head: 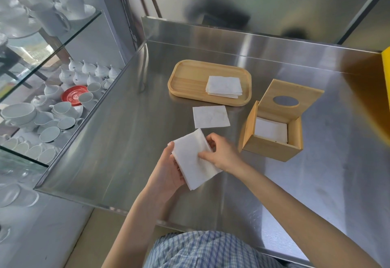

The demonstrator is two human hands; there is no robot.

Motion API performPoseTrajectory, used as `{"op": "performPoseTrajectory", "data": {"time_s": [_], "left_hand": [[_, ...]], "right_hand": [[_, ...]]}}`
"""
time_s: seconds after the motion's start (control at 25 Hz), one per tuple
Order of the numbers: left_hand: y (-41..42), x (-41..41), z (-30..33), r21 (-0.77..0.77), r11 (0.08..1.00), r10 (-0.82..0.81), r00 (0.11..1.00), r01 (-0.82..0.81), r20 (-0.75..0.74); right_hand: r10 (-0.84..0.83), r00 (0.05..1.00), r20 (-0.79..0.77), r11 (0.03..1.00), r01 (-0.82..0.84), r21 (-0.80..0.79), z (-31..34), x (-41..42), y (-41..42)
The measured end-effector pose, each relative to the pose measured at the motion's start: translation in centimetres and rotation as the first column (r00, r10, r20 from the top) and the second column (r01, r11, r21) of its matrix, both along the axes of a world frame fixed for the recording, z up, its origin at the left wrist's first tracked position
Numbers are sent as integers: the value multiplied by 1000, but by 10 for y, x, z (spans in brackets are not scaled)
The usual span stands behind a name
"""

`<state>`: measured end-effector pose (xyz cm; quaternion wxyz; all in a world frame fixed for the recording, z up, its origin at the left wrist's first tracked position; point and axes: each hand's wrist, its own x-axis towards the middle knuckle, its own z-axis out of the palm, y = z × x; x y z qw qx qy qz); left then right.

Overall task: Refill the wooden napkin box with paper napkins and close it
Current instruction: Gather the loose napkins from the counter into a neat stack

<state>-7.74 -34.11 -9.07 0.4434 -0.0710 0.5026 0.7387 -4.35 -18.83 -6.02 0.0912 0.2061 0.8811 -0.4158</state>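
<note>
The right hand [221, 153] is pinching the upper edge of a folded paper napkin [195, 159] while the left hand [168, 170] is cradling it from beneath, and squaring it flat should be easing it into the open wooden napkin box [272, 132] nearby, lid [292, 98] upright.

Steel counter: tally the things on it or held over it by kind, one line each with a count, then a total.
Wooden items: 2, the oblong wooden tray and the open wooden napkin box.
White paper napkin lots: 4, on the tray, loose on the counter, in the box, in both hands.
Total: 6
</note>
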Motion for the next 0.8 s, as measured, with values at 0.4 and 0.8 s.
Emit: {"op": "performPoseTrajectory", "data": {"time_s": [0.4,0.8], "left_hand": [[6,-21,8,-94,992,82,996,-84,-16],[12,-48,7,-129,983,134,990,-128,41]], "right_hand": [[66,998,-2,965,-63,256,0,-42,32],[275,935,225,622,-352,699,-30,-88,51]]}}
